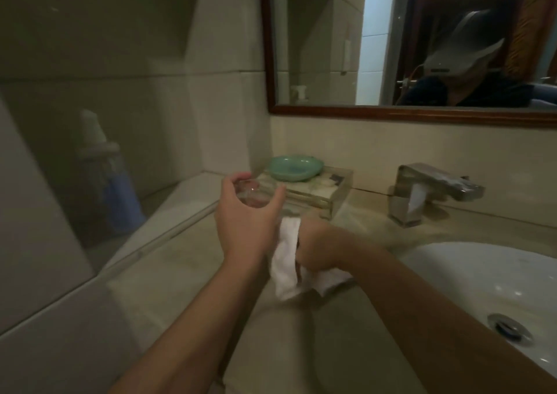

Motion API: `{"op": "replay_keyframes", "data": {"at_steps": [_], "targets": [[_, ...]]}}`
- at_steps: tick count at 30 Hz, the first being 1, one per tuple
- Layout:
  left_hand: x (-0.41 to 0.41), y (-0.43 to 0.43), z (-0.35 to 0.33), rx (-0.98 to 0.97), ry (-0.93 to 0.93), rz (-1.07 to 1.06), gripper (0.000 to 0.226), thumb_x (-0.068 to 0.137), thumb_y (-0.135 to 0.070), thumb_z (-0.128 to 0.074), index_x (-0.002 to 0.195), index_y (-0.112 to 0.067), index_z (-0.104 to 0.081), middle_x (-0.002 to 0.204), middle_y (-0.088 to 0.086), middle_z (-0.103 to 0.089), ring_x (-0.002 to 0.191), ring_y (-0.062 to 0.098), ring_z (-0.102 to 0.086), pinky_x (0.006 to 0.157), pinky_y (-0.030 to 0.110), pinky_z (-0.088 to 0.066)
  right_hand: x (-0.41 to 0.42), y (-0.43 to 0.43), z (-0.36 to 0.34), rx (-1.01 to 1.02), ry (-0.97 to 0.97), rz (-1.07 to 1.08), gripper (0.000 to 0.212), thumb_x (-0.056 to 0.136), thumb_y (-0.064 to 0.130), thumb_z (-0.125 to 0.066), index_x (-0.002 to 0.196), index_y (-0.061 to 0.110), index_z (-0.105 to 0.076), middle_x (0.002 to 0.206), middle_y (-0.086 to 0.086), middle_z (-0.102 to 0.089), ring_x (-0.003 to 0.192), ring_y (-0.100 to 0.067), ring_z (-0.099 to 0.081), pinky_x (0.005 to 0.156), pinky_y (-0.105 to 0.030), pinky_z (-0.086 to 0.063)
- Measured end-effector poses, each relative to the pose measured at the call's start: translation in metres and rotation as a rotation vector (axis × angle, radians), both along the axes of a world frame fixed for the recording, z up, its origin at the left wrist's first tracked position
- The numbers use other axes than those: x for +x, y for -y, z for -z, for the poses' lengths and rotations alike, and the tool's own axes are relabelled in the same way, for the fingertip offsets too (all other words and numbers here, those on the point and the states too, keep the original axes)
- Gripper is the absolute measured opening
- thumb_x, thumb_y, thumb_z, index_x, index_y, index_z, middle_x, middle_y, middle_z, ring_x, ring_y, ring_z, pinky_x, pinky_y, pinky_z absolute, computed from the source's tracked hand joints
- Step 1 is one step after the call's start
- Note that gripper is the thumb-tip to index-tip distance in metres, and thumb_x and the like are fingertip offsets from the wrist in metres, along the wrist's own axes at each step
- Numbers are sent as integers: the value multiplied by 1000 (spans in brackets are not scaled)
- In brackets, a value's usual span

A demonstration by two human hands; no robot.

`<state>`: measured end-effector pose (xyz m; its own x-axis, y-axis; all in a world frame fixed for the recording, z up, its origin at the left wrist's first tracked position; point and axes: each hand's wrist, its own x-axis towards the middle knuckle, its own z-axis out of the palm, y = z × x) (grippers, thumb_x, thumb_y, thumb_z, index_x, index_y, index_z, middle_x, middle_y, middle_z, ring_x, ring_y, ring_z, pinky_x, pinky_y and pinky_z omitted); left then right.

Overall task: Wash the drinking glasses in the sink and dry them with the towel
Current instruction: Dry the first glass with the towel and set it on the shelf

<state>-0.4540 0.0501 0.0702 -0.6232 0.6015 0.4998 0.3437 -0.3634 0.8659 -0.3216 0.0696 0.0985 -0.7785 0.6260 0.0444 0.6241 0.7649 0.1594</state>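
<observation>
My left hand (245, 215) is wrapped around a clear drinking glass (256, 193), holding it above the counter near the back left corner. Thumb and fingers curl over the glass, and much of it is hidden or blurred. Just to the right and lower, my right hand (319, 250) is closed on a white towel (286, 261) that hangs down in folds and touches the counter. The white sink basin (470, 273) lies at the right, with its metal drain (509, 328) showing.
A chrome faucet (434, 191) stands behind the basin. A green soap dish (294, 167) rests on a clear tray (319, 193) at the back of the beige counter (180, 267). A wood-framed mirror (422, 46) hangs above. A glass partition (90, 152) borders the left.
</observation>
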Motion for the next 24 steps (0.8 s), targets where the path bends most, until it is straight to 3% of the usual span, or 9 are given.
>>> {"op": "replay_keyframes", "data": {"at_steps": [2, 4, 6, 8, 11, 14, 17, 21, 24], "targets": [[-19, -5, 8, -13, 8, -40, 50, 69, -48, -89, 107, -38, -59, 97, -18, -69, 78, 2, -69, 79, 40, -61, -14, -3, -2, -139, -65, 26, 40, 89, 16, -63, 127, 24, -66, 128, -1, -63, 120, -22, -58, 90, -24, -43], [-36, -11, 16, -36, 14, -63, 50, 69, -49, -89, 107, -37, -58, 97, -19, -68, 77, 0, -69, 80, 41, -61, -26, -4, -5, -82, -319, 152, 23, 84, 30, -59, 100, 35, -75, 98, 11, -69, 99, -15, -66, 79, -21, -46], [-50, -17, 22, -47, 10, -69, 51, 70, -50, -89, 108, -38, -57, 100, -18, -68, 76, 0, -69, 78, 40, -60, -40, -8, -1, 126, -466, 260, 26, 83, 42, -53, 71, 25, -67, 68, 6, -61, 74, -16, -64, 59, -21, -38], [-63, -25, 26, -35, -1, -65, 53, 71, -46, -90, 110, -36, -57, 102, -16, -68, 76, 4, -69, 75, 34, -59, -56, -20, 10, 176, -576, 247, 34, 84, 43, -49, 63, 18, -56, 60, 1, -58, 64, -19, -57, 54, -25, -36], [-81, -43, 32, -31, 42, -41, 54, 71, -36, -93, 113, -31, -59, 105, -10, -68, 79, 13, -71, 69, 29, -60, -89, -51, 30, -174, -736, 158, 7, 84, 24, -55, 88, 25, -61, 81, 6, -63, 78, -16, -59, 74, -28, -50], [-97, -61, 36, -59, 61, -37, 53, 72, -41, -91, 113, -33, -59, 105, -12, -69, 80, 8, -72, 78, 40, -62, -120, -76, 40, -469, -967, 79, 31, 85, -1, -50, 103, 22, -59, 101, 6, -68, 88, -11, -63, 80, -23, -50], [-116, -76, 35, -72, 26, -61, 57, 75, -38, -90, 120, -30, -57, 107, -12, -68, 77, -10, -65, 76, 14, -53, -149, -87, 45, -787, -1099, 18, 48, 77, -15, -48, 112, 14, -64, 106, 5, -76, 96, -11, -72, 82, -35, -61], [-147, -100, 36, -105, -8, -76, 65, 76, -31, -90, 129, -25, -54, 111, -11, -66, 82, -11, -62, 69, 1, -43, -186, -112, 69, -705, -1152, 74, 40, 76, 14, -59, 112, 28, -69, 103, 10, -77, 98, -8, -72, 95, -39, -57], [-166, -122, 42, -87, 28, -79, 61, 75, -34, -90, 124, -29, -55, 113, -11, -66, 92, 11, -69, 82, 24, -58, -197, -119, 81, -586, -1087, 187, 29, 77, 18, -64, 105, 25, -63, 91, 11, -70, 85, -8, -66, 83, -27, -54]]}}
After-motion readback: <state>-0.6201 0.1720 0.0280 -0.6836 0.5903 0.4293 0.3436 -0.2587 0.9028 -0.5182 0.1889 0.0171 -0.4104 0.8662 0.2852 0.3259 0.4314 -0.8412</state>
